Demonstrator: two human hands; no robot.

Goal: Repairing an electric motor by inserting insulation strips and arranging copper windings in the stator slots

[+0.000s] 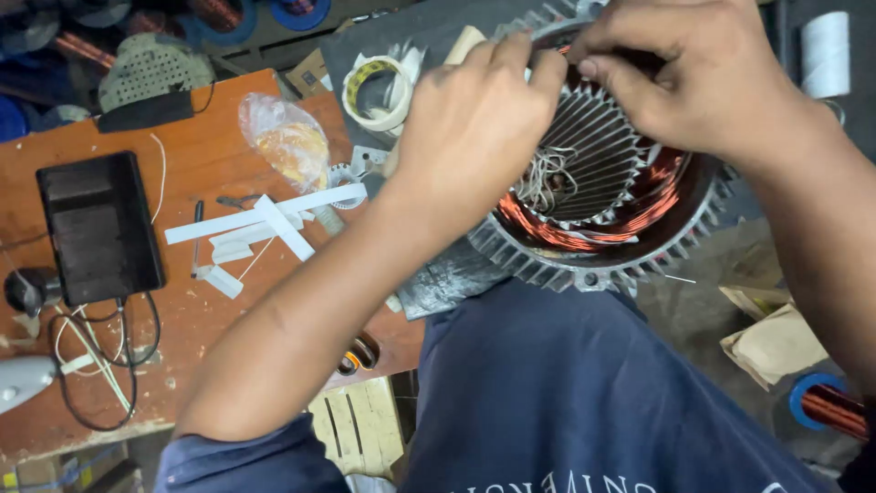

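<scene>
Left hand (474, 128) and right hand (693, 78) pinch shut on the motor (593, 210) rim at twelve o'clock, fingertips nearly meeting

Around our counter

We saw a black tray (99, 228), white strips (265, 219), a tape roll (379, 91) and a plastic bag (285, 139) on the counter (201, 164).

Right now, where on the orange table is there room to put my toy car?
There is bare wood on the table between the black tray and the clear plastic bag, and another patch below the white strips, beside the left forearm. Near the black cables and around the motor stator, under both hands, it is crowded.
</scene>
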